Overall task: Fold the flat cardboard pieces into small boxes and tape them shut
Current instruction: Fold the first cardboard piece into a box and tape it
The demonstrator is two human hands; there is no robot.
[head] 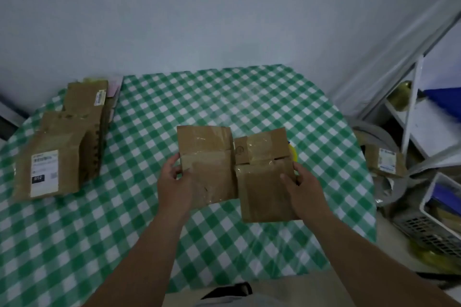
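Observation:
A flat brown cardboard piece (224, 164) with patches of clear tape is held above the middle of the green checked table (174, 102). My left hand (174, 182) grips its left edge, thumb on top. At the opposite edge my right hand (303, 187) grips the piece, thumb lying on the cardboard. A yellow object (293, 153), possibly a tape roll, peeks out behind the piece's right side; most of it is hidden.
A stack of flattened and partly folded cardboard boxes (62, 147) with white labels lies on the table's left. Another labelled box (385, 161) sits off the table to the right, near white shelves (414, 117) and a plastic basket (439, 209).

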